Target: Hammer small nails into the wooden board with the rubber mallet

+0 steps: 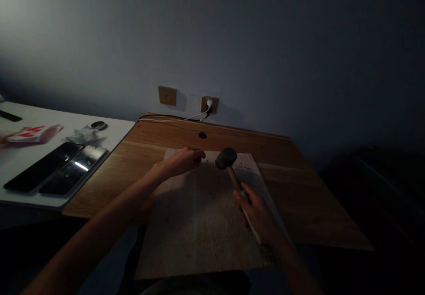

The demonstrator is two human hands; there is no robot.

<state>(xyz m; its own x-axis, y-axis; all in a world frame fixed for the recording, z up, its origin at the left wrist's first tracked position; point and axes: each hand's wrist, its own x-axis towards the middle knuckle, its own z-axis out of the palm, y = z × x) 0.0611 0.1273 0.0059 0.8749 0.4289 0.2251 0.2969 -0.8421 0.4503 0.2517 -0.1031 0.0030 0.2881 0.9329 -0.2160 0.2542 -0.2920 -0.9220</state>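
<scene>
My right hand [254, 210] is closed round the wooden handle of a mallet [226, 158] with a dark rubber head, held up over the far part of a pale wooden board [195, 228]. My left hand [184, 159] reaches to the board's far edge, fingers pinched together on something too small to name, just left of the mallet head. The board lies on a brown wooden desk [299, 193] and sticks out over its near edge.
A white table [20, 157] adjoins the desk on the left, with two dark phones [58, 168], a red-and-white packet [31, 133] and crumpled wrapping. On the wall, a socket [209, 104] holds a white plug and cable. Dark furniture stands at the right.
</scene>
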